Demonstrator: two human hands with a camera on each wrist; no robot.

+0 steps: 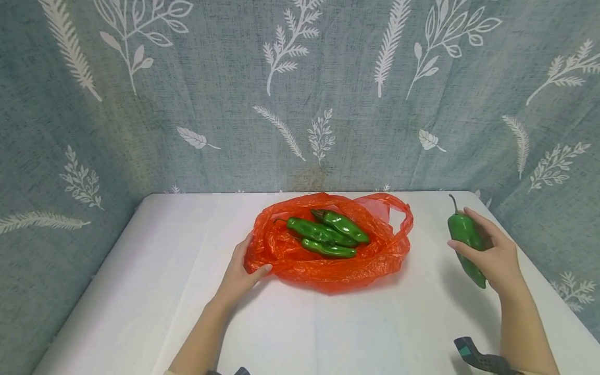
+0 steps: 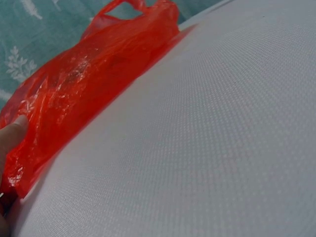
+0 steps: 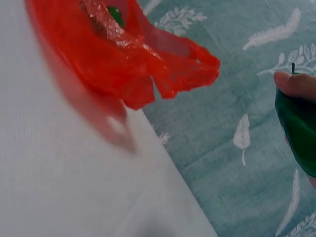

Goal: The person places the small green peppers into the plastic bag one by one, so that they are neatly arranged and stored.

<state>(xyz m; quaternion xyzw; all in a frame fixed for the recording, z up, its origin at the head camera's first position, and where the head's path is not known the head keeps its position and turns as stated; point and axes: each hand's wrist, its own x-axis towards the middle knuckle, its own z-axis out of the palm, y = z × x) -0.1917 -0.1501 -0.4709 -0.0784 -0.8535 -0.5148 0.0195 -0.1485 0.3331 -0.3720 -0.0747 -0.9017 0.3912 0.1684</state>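
Note:
A red plastic bag (image 1: 328, 271) lies with its mouth spread wide, and several long green peppers (image 1: 328, 248) rest inside. At the bag's left end my left hand (image 1: 241, 273) holds its side, the thumb on the front face. In the left wrist view that thumb lies against the crinkled bag (image 2: 94, 74); most of the fingers are out of sight. Off to the right, my right hand (image 1: 492, 252) grips a large green pepper (image 1: 464, 229) between thumb and fingers, raised over the table with its stem up. The right wrist view shows part of this pepper (image 3: 298, 128).
Everything sits on a white table (image 1: 122, 291). A blue-green cloth (image 1: 225, 78) with white leaf prints hangs behind it and along both sides. One handle loop (image 1: 407, 224) of the bag sticks out toward the right. A dark strap (image 1: 483, 359) circles my right wrist.

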